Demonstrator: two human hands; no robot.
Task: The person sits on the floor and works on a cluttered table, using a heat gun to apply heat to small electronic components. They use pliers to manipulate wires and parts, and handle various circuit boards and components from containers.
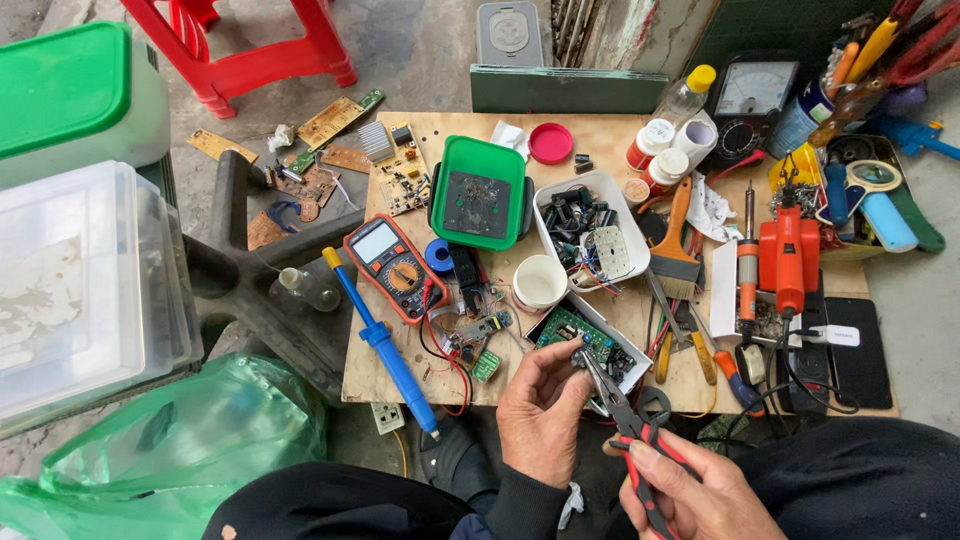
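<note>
Pinching a small dark part at the counter's near edge, the left hand meets the plier tips. The right hand, fingers closed on the red-handled pliers, angles them up-left toward it.

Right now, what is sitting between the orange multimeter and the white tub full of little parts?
In the head view, between the multimeter and the parts tub sit a blue solder spool and a white cup.
</note>
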